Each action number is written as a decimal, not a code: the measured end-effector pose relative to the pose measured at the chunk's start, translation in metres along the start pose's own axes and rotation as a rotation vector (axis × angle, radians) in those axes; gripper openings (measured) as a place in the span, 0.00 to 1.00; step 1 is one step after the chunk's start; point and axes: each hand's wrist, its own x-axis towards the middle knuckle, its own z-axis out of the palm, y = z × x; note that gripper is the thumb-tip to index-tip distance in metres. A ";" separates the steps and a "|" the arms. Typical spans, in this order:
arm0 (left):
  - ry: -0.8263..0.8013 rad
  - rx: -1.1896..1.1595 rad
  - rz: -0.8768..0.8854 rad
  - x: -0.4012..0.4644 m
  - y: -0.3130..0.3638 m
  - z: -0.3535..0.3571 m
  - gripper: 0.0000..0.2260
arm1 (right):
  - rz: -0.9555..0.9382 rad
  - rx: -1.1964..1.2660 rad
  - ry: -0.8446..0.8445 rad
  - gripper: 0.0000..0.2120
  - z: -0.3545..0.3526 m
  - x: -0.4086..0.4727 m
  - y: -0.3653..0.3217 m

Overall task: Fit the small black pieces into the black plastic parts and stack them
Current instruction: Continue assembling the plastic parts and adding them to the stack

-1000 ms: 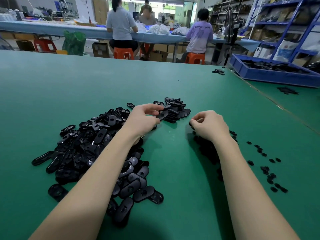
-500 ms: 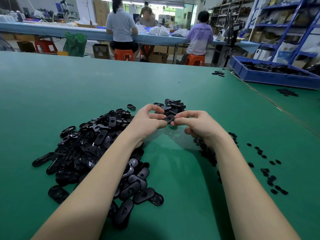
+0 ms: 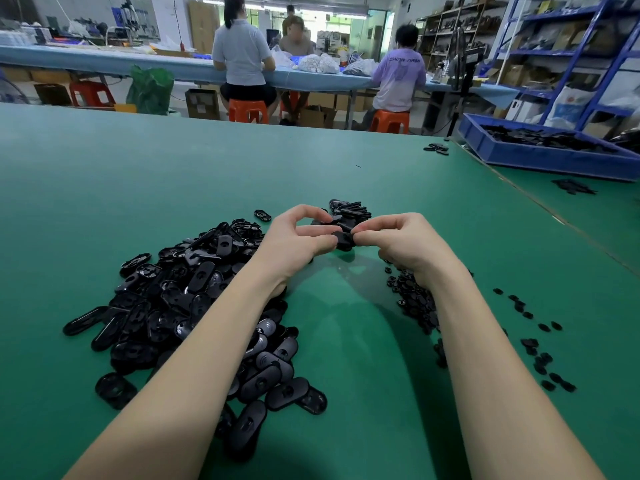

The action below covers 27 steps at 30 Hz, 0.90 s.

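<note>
Since a second ago our right hand has come across to meet the left hand, and both sets of fingers now pinch one black plastic part above the desk. At twelve o'clock sits the finished stack; at eight o'clock the loose pile; at four o'clock the small black pieces.
</note>
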 end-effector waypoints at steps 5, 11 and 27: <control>-0.018 0.014 0.030 -0.001 0.001 0.000 0.12 | -0.006 -0.014 0.009 0.04 0.002 -0.002 -0.003; -0.034 0.025 0.045 -0.002 0.002 0.002 0.11 | -0.011 -0.043 -0.001 0.07 -0.001 -0.003 -0.004; -0.064 0.076 0.042 -0.002 0.005 -0.003 0.10 | -0.035 -0.076 0.007 0.08 0.001 -0.003 -0.001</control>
